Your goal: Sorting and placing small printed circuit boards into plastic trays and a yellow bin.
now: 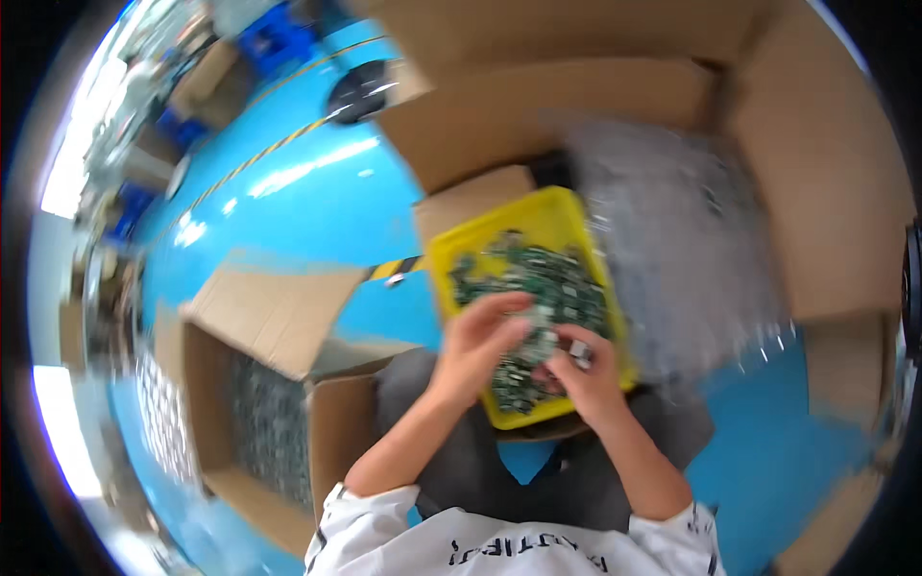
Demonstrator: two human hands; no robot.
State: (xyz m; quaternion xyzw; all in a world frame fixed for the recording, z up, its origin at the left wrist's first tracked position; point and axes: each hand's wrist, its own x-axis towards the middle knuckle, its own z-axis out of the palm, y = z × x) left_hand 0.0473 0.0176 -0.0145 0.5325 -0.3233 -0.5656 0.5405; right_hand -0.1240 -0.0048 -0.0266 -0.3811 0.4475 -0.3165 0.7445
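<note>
the blue floor [288, 221] fills most of the view, shiny, with a yellow-and-black striped line [279, 144] running across it toward the top left. a big open cardboard box [816, 144] takes up the upper right, its flaps spread wide, and clear bubble wrap [672, 230] lies in it, blurred. a second open cardboard box [259, 317] stands at the left, just beside the person's knee, and it holds a dark mass of small parts [269, 422]; what they are cannot be told from here. the person sits with dark trousers [538, 480] and a white shirt [480, 547] at the lower edge of the view.

a yellow plastic tray [538, 216] rests on the person's lap, its far end against the big box's flap, and it is heaped with small green circuit boards [557, 283]. both forearms come up from below and meet over the near half of the tray.

the left hand [480, 341] lies on the heap with its fingers curled down into the boards. the right hand [586, 370] is just beside it, nearly touching, fingers bent around a small pale piece [579, 353] at its fingertips; the picture is too blurred to say how firmly either hand grips. a few boards lie between the two hands, at the near end of the tray.
</note>
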